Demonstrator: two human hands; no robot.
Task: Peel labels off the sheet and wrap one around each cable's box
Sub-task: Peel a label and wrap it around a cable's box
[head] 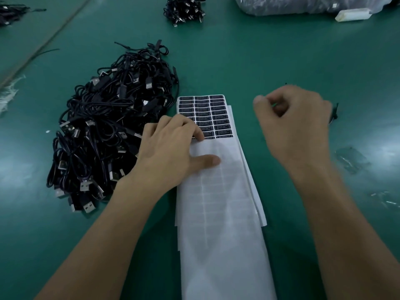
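A long white label sheet point(218, 191) lies in front of me, its near part stripped bare. Rows of black labels point(213, 113) remain at its far end. My left hand point(171, 152) lies flat on the sheet with fingers apart, its fingertips at the nearest row of labels. My right hand point(296, 126) hovers curled to the right of the sheet. A thin black cable part point(334, 111) sticks out past its far side; how much it grips is hidden. A big heap of black USB cables point(108, 126) sits left of the sheet.
The green table point(238, 61) carries a smaller cable bundle point(184, 9) at the back, a plastic bag point(303, 5) with a white block point(352, 15) at the back right, more cables point(10, 11) at the far left, and clear scraps point(350, 159) on the right.
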